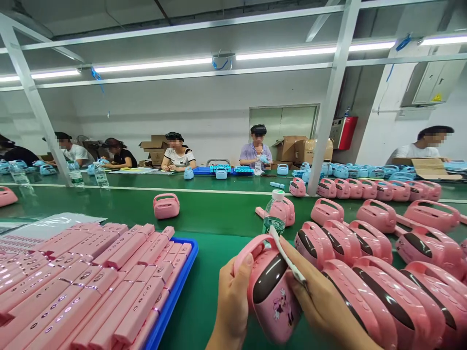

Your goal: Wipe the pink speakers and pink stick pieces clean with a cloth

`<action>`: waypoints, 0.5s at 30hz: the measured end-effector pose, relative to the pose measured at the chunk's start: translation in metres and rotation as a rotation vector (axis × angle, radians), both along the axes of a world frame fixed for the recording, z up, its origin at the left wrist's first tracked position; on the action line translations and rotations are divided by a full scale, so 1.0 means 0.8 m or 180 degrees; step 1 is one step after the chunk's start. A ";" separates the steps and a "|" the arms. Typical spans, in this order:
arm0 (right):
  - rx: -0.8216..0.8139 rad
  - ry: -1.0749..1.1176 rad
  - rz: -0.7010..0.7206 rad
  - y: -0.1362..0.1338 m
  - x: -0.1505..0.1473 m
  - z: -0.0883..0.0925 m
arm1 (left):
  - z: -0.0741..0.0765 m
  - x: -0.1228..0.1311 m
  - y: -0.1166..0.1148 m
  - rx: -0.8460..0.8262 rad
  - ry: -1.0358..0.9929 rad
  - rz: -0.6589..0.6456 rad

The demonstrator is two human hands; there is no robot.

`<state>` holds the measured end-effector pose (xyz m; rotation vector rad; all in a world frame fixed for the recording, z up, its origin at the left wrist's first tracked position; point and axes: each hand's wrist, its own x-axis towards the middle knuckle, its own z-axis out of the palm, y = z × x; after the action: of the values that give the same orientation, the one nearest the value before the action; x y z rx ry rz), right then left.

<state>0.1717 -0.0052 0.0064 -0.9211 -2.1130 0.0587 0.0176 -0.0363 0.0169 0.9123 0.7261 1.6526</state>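
My left hand (235, 294) is closed around the side and handle of a glossy pink plastic housing (268, 311). The housing has a carry handle, a dark oval window and a cartoon figure printed on its front, and it is tilted in front of me. A folded white cloth (286, 255) is gripped in my right hand (319, 294), lying along the right side of the housing. Both hands are above the green table, and the right fingertips are partly hidden behind the cloth and housing.
At left, a blue tray (178, 272) is heaped with pink strip-shaped parts (142, 287). Rows of similar pink housings (386, 287) crowd the right. A water bottle (274, 214) stands just beyond my hands. Across the green conveyor (215, 206), several people sit with light-blue housings (221, 173).
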 end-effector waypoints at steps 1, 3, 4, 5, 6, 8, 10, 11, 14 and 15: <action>0.0112 -0.0036 0.0016 0.001 -0.014 -0.004 | -0.001 -0.001 0.000 0.0006 -0.0073 0.0030; 0.0601 -0.0178 0.0190 -0.001 -0.035 -0.014 | -0.004 -0.006 0.002 -0.0064 -0.0185 0.0117; 0.0897 -0.0286 0.0305 -0.004 -0.043 -0.019 | -0.005 -0.008 0.003 -0.0118 -0.0214 0.0107; 0.1173 -0.0405 0.0414 -0.005 -0.049 -0.023 | -0.006 -0.011 0.004 -0.0166 -0.0226 0.0067; 0.1408 -0.0524 0.0523 -0.006 -0.053 -0.026 | -0.007 -0.013 0.005 -0.0202 -0.0232 0.0026; 0.1519 -0.0669 0.0660 -0.003 -0.055 -0.028 | -0.008 -0.015 0.006 -0.0204 -0.0301 -0.0027; 0.1172 -0.0514 0.0629 0.004 -0.053 -0.025 | -0.008 -0.016 0.008 -0.0153 -0.0446 0.0048; 0.0879 -0.0357 0.0557 0.009 -0.051 -0.023 | -0.007 -0.016 0.009 -0.0134 -0.0538 0.0086; 0.0374 -0.0022 0.0258 0.014 -0.052 -0.015 | -0.008 -0.020 0.013 -0.0130 -0.0791 0.0120; 0.0527 -0.0106 0.0314 0.013 -0.054 -0.014 | -0.008 -0.024 0.014 -0.0163 -0.0837 0.0160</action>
<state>0.1281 0.0049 -0.0049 -0.7247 -2.1570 -0.0804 -0.0015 -0.0248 0.0102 0.6295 0.6113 1.7498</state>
